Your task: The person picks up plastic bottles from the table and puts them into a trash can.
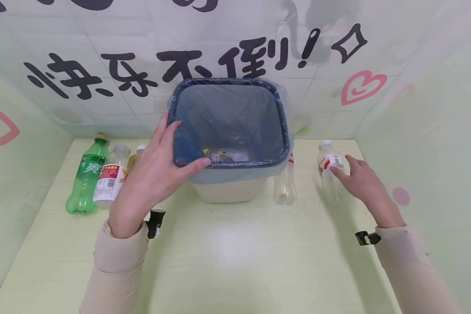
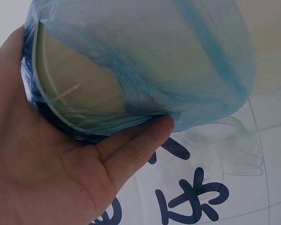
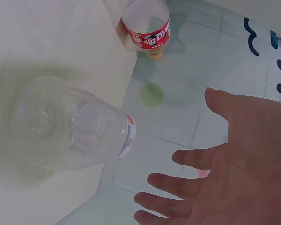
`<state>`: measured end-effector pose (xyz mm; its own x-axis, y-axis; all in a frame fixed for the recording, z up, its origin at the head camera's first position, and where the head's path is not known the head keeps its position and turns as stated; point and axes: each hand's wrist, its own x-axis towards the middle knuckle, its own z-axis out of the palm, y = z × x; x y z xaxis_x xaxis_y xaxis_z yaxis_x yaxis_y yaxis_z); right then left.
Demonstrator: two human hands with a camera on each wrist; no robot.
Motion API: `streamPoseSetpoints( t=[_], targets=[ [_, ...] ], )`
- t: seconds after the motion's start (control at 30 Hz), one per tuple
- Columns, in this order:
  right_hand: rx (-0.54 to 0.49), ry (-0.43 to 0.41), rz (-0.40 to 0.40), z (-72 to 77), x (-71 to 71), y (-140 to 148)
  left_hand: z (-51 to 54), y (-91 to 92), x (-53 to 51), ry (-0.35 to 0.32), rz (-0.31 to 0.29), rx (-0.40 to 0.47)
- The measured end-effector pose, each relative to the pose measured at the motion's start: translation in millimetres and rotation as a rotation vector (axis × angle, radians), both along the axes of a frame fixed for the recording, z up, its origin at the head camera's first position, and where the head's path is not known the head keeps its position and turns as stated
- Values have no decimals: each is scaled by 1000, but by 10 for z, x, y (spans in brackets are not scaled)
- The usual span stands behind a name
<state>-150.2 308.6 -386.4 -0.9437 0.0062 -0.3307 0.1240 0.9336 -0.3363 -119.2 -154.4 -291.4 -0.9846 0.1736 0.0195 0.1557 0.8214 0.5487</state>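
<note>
A cream trash bin (image 1: 229, 192) with a dark rim and a bluish plastic liner (image 2: 201, 61) stands at the back of the table. My left hand (image 1: 153, 170) holds the bin by its left rim, thumb at the front corner and fingers along the side. In the left wrist view, my left hand (image 2: 70, 164) lies against the rim and liner. My right hand (image 1: 363, 181) is spread beside a clear plastic bottle (image 1: 331, 183) with a white cap and a red-white label. The right wrist view shows a gap between that bottle (image 3: 75, 124) and my fingers (image 3: 178, 185).
Left of the bin stand a green bottle (image 1: 88, 174), a white-labelled bottle (image 1: 111, 179) and a yellowish bottle (image 1: 133, 160) partly behind my hand. Another clear bottle (image 1: 285, 187) with a red label (image 3: 152, 37) is just right of the bin. Walls enclose the table (image 1: 227, 253) behind and at both sides.
</note>
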Motion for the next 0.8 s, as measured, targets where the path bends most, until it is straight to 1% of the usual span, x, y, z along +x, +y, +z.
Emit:
streamPoseSetpoints(
  t=[0.23,0.47,0.6,0.8],
  targets=[
    [-16,-31,-20,-141,-19,31,4,-3,-20,4,-13,12],
    [-22,-21,-26,-243,-30,28,9,4,-19,6,-10,25],
    [-28,-24,-46,-286,-28,18,8,12,-19,1,-9,25],
    [-33,-52,-86,-365,-40,10,-2,15,-15,1,-5,23]
  ],
)
